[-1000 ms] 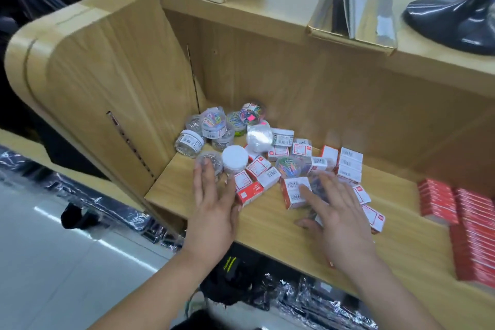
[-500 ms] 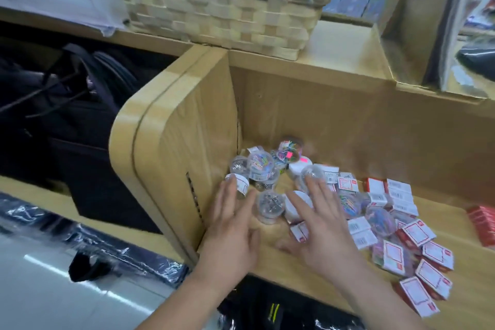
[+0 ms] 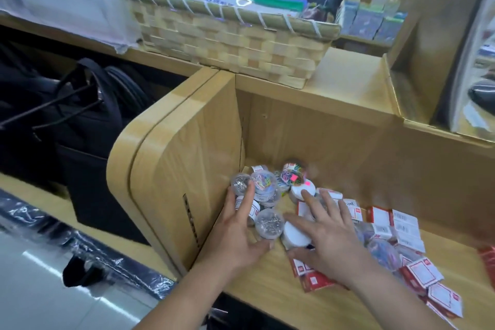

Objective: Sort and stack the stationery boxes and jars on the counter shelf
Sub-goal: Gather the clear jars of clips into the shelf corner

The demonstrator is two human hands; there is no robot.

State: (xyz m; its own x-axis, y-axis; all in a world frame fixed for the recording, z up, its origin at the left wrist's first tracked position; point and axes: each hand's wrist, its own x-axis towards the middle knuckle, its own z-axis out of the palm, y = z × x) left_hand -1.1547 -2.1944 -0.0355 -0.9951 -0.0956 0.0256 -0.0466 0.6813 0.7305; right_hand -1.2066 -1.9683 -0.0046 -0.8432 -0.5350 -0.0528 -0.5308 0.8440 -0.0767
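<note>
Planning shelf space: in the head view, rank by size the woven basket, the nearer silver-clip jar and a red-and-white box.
1. Woven straw basket.
2. Tie: clear plastic jar of silver clips, red-and-white cardboard box; they look alike.

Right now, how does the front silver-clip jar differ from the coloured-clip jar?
The front jar holds silver clips, the coloured-clip jar multicoloured ones. The front jar lies between the left hand and right hand; the coloured-clip jar sits farther back. Both are clear and round.

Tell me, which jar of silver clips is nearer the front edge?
The front jar, between the left hand and right hand; the other silver jar sits farther back by the side panel.
</note>
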